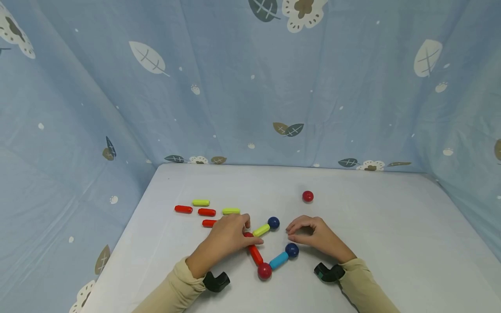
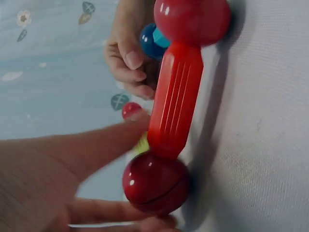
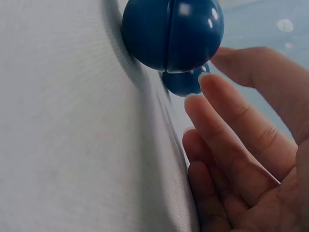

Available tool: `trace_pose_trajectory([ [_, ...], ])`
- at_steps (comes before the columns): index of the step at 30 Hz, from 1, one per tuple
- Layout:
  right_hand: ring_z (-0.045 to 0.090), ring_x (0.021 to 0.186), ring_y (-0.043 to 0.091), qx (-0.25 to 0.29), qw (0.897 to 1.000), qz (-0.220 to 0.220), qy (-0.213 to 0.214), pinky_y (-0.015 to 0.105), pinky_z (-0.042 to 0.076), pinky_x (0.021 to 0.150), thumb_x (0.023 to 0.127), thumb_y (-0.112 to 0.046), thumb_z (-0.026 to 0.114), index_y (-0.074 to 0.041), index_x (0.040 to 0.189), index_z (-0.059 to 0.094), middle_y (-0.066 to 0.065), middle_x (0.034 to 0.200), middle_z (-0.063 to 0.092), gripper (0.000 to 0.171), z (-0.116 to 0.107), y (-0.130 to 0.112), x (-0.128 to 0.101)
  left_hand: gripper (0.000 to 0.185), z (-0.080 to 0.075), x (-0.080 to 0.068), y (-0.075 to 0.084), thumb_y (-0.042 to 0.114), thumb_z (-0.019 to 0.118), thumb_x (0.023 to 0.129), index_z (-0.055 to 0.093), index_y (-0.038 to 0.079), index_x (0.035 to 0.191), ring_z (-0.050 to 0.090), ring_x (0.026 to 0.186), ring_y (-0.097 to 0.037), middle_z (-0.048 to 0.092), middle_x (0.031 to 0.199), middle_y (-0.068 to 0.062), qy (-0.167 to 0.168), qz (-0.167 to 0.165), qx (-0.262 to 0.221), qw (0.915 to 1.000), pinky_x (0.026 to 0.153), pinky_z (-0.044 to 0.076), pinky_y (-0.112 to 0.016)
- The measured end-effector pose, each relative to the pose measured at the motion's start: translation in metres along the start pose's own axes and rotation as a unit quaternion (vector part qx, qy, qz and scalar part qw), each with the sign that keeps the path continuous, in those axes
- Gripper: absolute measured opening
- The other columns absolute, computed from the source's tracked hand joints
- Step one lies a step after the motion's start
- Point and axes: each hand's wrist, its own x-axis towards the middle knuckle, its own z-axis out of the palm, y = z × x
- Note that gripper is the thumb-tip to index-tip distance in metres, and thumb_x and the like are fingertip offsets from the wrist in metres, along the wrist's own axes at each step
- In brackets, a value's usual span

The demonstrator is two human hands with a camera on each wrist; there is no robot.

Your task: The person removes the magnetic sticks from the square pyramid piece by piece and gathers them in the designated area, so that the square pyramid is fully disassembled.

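Note:
On the white table lies a U-shaped chain of toy rods and balls. A yellow rod (image 1: 261, 230) links one dark blue ball (image 1: 273, 223) to a red ball (image 2: 156, 183). From there a red rod (image 2: 176, 99) runs to another red ball (image 1: 264, 271), then a light blue rod (image 1: 279, 261) to a second dark blue ball (image 1: 292, 250). My left hand (image 1: 228, 234) grips the red ball at the yellow rod's corner between thumb and fingers. Beside the chain's two blue ends, my right hand (image 1: 318, 236) holds nothing, its fingers loosely bent.
Loose red rods (image 1: 183, 209) and yellow rods (image 1: 201, 202) lie at the back left, one red rod partly behind my left hand. A loose red ball (image 1: 308, 196) sits farther back. Blue patterned cloth (image 1: 242, 95) hangs behind the table.

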Motion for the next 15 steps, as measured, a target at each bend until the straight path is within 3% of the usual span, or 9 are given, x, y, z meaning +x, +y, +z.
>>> trace_pose_trajectory([
  [6, 0.066, 0.116, 0.011, -0.004, 1.0, 0.023, 0.009, 0.021, 0.05, 0.103, 0.09, -0.026, 0.081, -0.02, 0.115, 0.074, -0.003, 0.12, 0.074, 0.027, 0.0, -0.003, 0.0, 0.042, 0.001, 0.0, 0.0, 0.05, 0.084, 0.081, 0.068, 0.013, 0.092, 0.052, 0.064, -0.012, 0.056, 0.068, 0.005, -0.018, 0.006, -0.015, 0.9997, 0.058, 0.041, -0.024],
  [15, 0.065, 0.121, 0.017, -0.008, 0.999, 0.022, 0.029, 0.022, 0.051, 0.103, 0.085, -0.026, 0.086, -0.017, 0.128, 0.069, 0.001, 0.132, 0.069, 0.047, 0.002, -0.001, 0.002, 0.038, 0.013, 0.007, 0.002, 0.044, 0.082, 0.087, 0.069, 0.014, 0.105, 0.051, 0.065, -0.008, 0.057, 0.075, 0.007, 0.025, 0.064, -0.028, 0.9973, 0.057, 0.041, -0.021],
])
